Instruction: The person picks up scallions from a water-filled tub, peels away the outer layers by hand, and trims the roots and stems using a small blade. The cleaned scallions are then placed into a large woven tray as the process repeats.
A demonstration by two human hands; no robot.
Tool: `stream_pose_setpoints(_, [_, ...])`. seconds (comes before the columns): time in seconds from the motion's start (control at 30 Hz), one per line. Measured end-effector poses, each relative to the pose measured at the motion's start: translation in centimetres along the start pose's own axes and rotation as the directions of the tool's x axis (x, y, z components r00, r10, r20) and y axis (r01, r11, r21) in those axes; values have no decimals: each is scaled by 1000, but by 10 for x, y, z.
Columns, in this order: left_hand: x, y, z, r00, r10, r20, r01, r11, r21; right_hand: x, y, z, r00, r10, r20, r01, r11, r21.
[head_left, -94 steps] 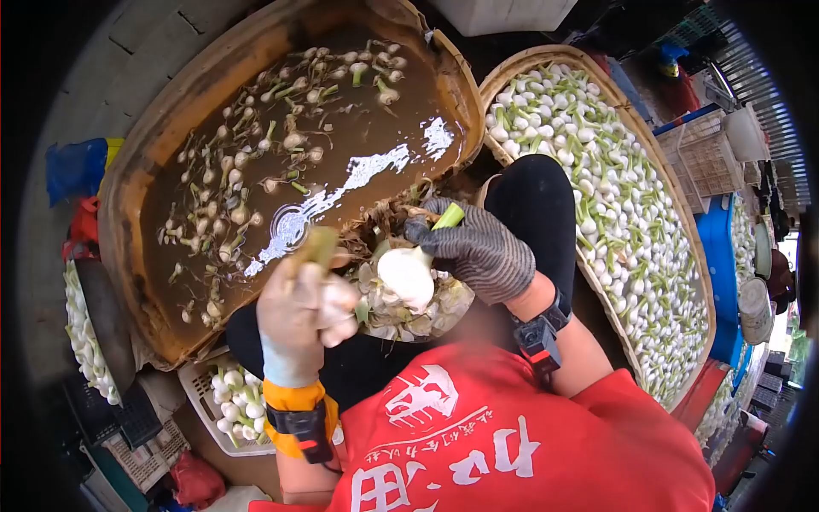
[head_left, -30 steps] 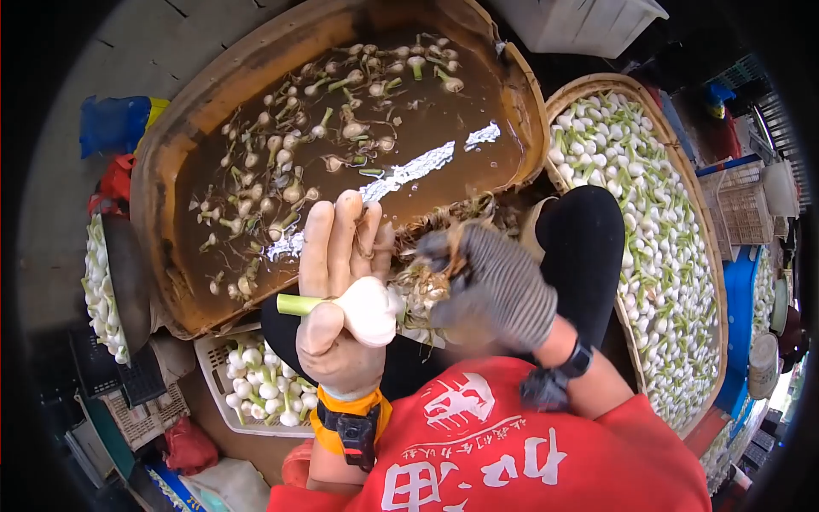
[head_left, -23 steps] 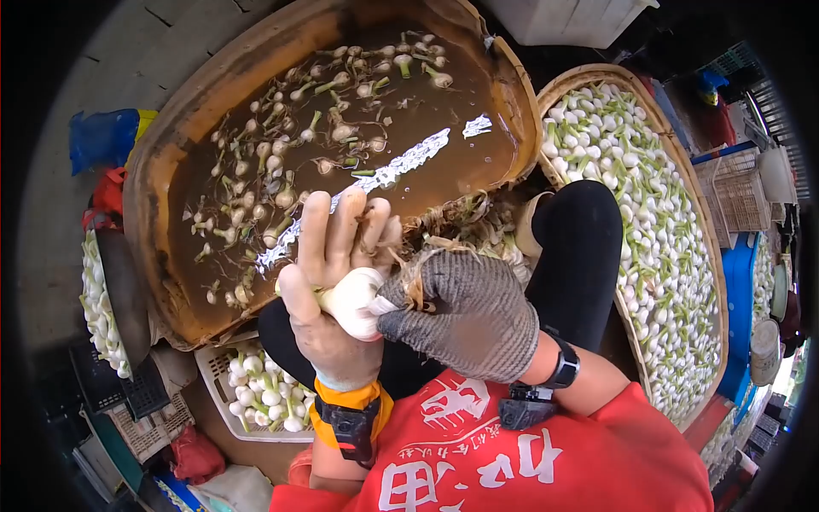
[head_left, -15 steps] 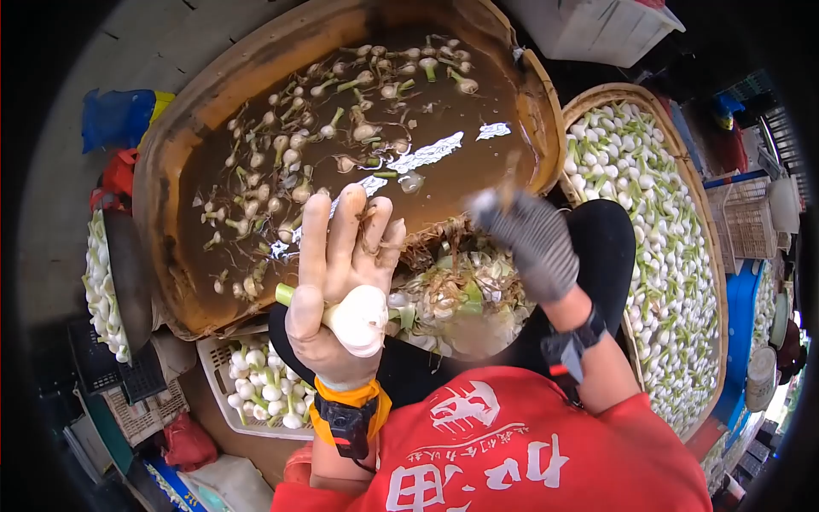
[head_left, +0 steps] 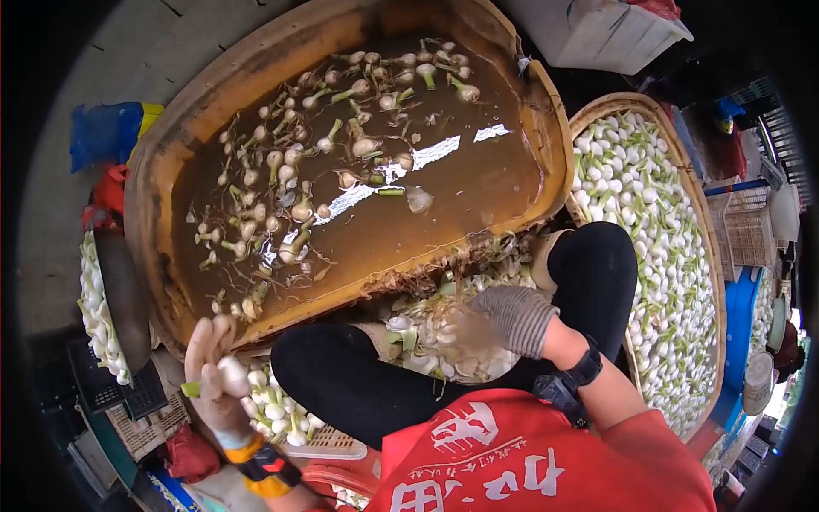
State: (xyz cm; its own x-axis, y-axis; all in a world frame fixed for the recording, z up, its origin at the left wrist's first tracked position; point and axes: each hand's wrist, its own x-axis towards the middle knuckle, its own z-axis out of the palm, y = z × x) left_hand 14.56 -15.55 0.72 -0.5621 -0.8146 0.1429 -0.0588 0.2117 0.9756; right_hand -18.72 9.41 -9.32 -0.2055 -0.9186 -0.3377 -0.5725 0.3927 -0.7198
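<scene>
My left hand [head_left: 220, 416], in a pale glove, is at the lower left above a white basket. It grips a peeled white garlic bulb [head_left: 233, 376] with a short green stem poking out to the left. My right hand [head_left: 519, 317], in a grey striped glove, is curled over a heap of garlic peelings [head_left: 426, 334] between my legs. Its fingertips are blurred, and whatever they hold is hidden. Beyond my knees, a large tan tub [head_left: 348, 309] contains brown water with several unpeeled garlic bulbs [head_left: 365, 147] floating in it.
The white basket [head_left: 337, 442] beside my left knee holds peeled bulbs. At right, a long rimmed tray [head_left: 701, 224] is full of peeled garlic. Another heap of garlic [head_left: 102, 311] stands at far left. A white bin [head_left: 610, 34] is at the upper right.
My left hand has swung down and left with the garlic bulb, from in front of the tub to above the basket. My right hand has dropped onto the peelings.
</scene>
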Motion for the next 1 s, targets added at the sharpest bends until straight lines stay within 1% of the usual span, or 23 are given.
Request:
stream_pose_setpoints(0.03, [-9, 9, -37, 965, -262, -20, 262, 952, 157, -3, 6, 3, 997, 20, 69, -14, 996, -89])
stream_pose_setpoints(0.07, [-21, -11, -90, 952, -304, 20, 268, 867, 419, -2, 11, 6, 990, 45, 137, -20, 984, -177])
stream_pose_setpoints(0.13, [-28, 1, -111, 824, -560, -87, 507, 661, 553, 13, 19, 7, 968, 117, 220, -72, 976, -204])
stream_pose_setpoints(0.17, [-24, 5, -107, 816, -568, -103, 520, 645, 560, 19, 19, 7, 979, 61, 193, -29, 986, -164])
stream_pose_setpoints(0.23, [-4, 10, -81, 910, -412, -39, 376, 786, 491, 31, 16, 17, 994, -57, 96, 64, 995, -77])
stream_pose_setpoints(0.3, [37, -4, -51, 919, -392, 46, 328, 823, 463, 47, 11, 30, 982, -85, 171, 109, 984, -139])
stream_pose_setpoints(0.37, [85, -21, -6, 842, -539, 19, 511, 808, 292, 58, 14, 46, 980, -113, 164, 156, 948, -278])
stream_pose_setpoints(0.43, [128, -99, -17, 824, -541, 171, 388, 758, 525, 61, 11, 36, 968, -37, 250, 96, 969, -229])
stream_pose_setpoints(0.47, [148, -105, 9, 790, -598, 136, 320, 591, 741, 62, 11, 32, 944, 39, 329, 25, 982, -188])
stream_pose_setpoints(0.5, [168, -158, -3, 793, -564, 229, -22, 349, 937, 60, 27, 45, 949, -12, 316, 74, 980, -187])
stream_pose_setpoints(0.57, [199, -206, 19, 736, -559, 381, -296, 240, 925, 59, 33, 37, 963, -18, 269, 54, 990, -127])
stream_pose_setpoints(0.6, [208, -227, 25, 655, -608, 448, -332, 301, 894, 56, 33, 36, 974, -32, 224, 49, 996, -72])
stream_pose_setpoints(0.63, [210, -251, 29, 616, -712, 337, -240, 237, 941, 54, 42, 48, 982, -129, 135, 135, 990, -34])
stream_pose_setpoints(0.67, [210, -280, 34, 557, -801, 219, -155, 159, 975, 54, 42, 46, 985, -108, 131, 113, 993, -33])
stream_pose_setpoints(0.7, [211, -322, 26, 546, -804, 235, -168, 171, 971, 54, 36, 44, 993, -63, 99, 66, 998, -23])
stream_pose_setpoints(0.73, [215, -367, 11, 463, -742, 485, -497, 236, 835, 54, 28, 40, 997, -21, 68, 22, 1000, -13])
stream_pose_setpoints(0.77, [214, -389, 4, 302, -665, 683, -760, 265, 593, 51, 15, 25, 1000, -22, 15, 23, 999, -37])
stream_pose_setpoints(0.8, [202, -359, 23, 394, -704, 591, 92, 670, 737, 52, 15, 27, 1000, -17, 16, 18, 999, -34])
stream_pose_setpoints(0.83, [192, -301, 54, 365, -794, 485, 846, 500, 182, 53, 16, 31, 987, -132, -96, 132, 991, -8])
stream_pose_setpoints(0.87, [191, -246, 78, 264, -724, 637, 922, 384, 55, 54, 16, 33, 948, -241, -209, 248, 969, 7])
stream_pose_setpoints(0.93, [165, -179, 116, 361, -642, 676, 929, 308, -205, 52, 6, 31, 924, -276, -263, 283, 959, -14])
stream_pose_setpoints(0.97, [152, -139, 132, 421, -614, 668, 901, 366, -232, 51, 1, 33, 906, -277, -320, 294, 956, 5])
stream_pose_setpoints(1.0, [138, -113, 142, 431, -601, 673, 902, 311, -300, 49, -4, 34, 884, -276, -378, 306, 952, 21])
